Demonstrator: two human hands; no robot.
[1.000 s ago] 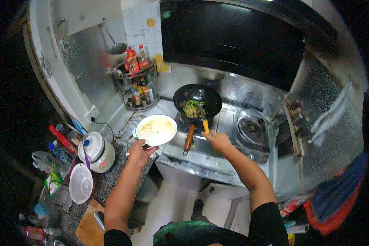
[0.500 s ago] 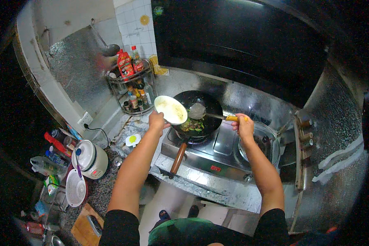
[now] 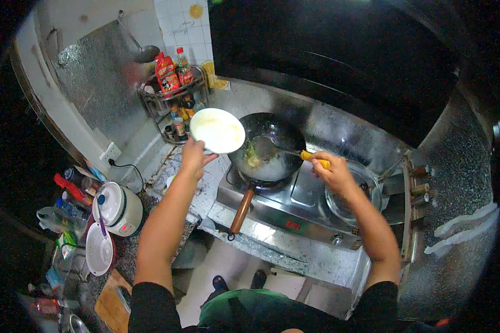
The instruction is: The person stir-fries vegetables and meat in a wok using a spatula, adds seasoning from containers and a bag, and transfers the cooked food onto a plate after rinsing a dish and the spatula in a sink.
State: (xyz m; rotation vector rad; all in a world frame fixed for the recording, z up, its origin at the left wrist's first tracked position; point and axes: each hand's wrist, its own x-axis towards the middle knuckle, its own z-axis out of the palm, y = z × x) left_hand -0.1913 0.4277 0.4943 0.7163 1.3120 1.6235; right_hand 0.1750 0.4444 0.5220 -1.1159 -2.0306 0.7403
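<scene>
A dark wok (image 3: 286,130) with a brown wooden handle (image 3: 242,212) sits on the left burner of the steel gas stove (image 3: 311,191). Green food (image 3: 252,159) lies in it, blurred by whitish steam. My left hand (image 3: 193,158) grips the rim of a white bowl (image 3: 219,131), tilted beside the wok's left edge; its inside looks nearly bare. In my right hand (image 3: 329,168) is the yellow handle (image 3: 315,159) of a spatula, its broad metal head (image 3: 265,146) down in the wok by the food.
A corner rack (image 3: 172,91) with sauce bottles stands behind the bowl. Left are a rice cooker (image 3: 118,209), a white colander (image 3: 99,253) and a wooden cutting board (image 3: 113,302). A glass lid-like round piece (image 3: 353,191) covers the right burner. A ladle (image 3: 146,54) hangs on the wall.
The white bowl has moved left and up, away from over the wok. The spatula head has gone lower into the wok, and steam has risen over the food.
</scene>
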